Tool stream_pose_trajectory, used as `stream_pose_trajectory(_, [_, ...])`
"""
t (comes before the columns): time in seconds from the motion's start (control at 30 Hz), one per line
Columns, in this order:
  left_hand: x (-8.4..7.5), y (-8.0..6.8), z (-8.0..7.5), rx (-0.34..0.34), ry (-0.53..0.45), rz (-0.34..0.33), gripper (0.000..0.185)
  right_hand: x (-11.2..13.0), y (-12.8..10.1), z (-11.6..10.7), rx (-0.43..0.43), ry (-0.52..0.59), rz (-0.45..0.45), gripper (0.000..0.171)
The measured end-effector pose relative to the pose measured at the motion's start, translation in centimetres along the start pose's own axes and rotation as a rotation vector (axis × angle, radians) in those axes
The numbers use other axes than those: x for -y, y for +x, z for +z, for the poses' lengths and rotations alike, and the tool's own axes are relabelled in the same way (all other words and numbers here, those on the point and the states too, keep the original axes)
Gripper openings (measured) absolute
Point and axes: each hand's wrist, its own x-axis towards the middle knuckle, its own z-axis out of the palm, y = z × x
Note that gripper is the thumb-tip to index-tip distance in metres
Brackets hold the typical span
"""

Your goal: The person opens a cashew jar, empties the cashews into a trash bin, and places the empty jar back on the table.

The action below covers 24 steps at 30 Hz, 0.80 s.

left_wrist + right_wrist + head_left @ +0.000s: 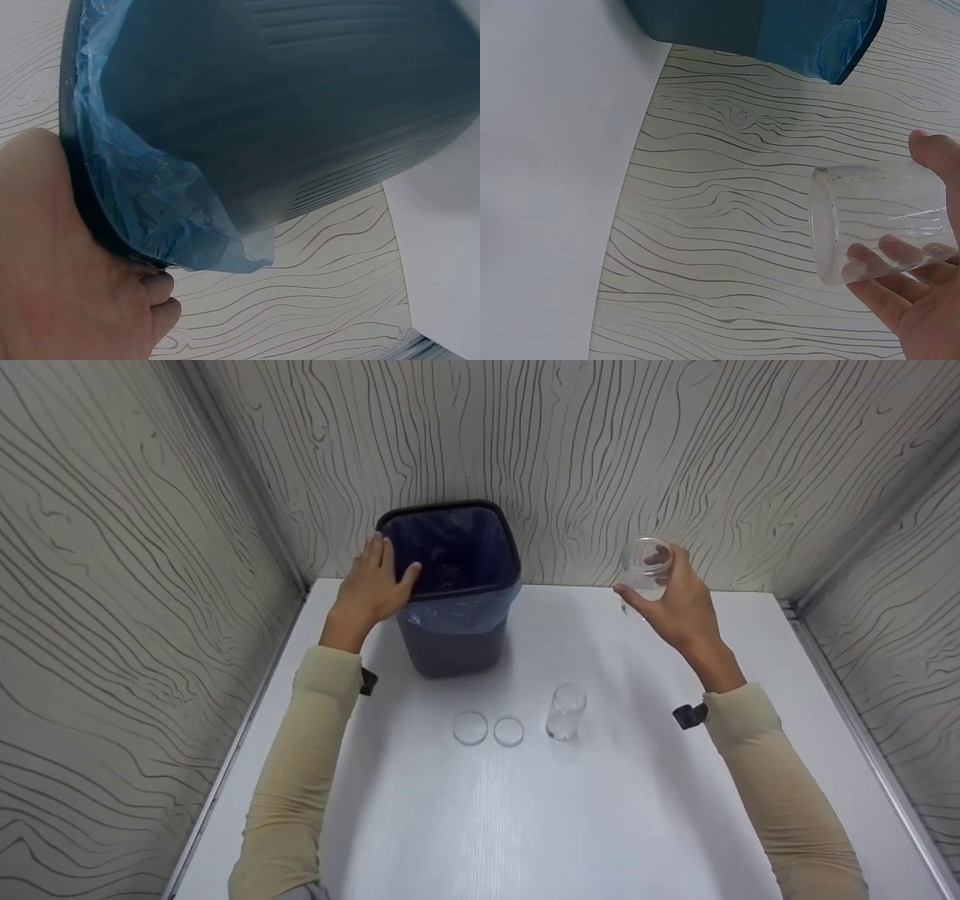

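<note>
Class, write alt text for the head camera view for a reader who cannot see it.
A person's right hand holds a clear glass in the air above a white table, while the left hand rests on the rim of a dark bin lined with a blue bag. Another glass and two clear round lids sit nearer the person.

Clear glossy glass jar [646, 568]; matt dark plastic bin [454, 615].
</note>
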Motion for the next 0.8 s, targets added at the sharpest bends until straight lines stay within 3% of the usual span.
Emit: stream_pose_trajectory(0.8, [0.0,0.0,0.0,-0.010,0.004,0.007,0.085,-0.7,-2.6,-0.2,-0.003,-0.009,0.020,0.094])
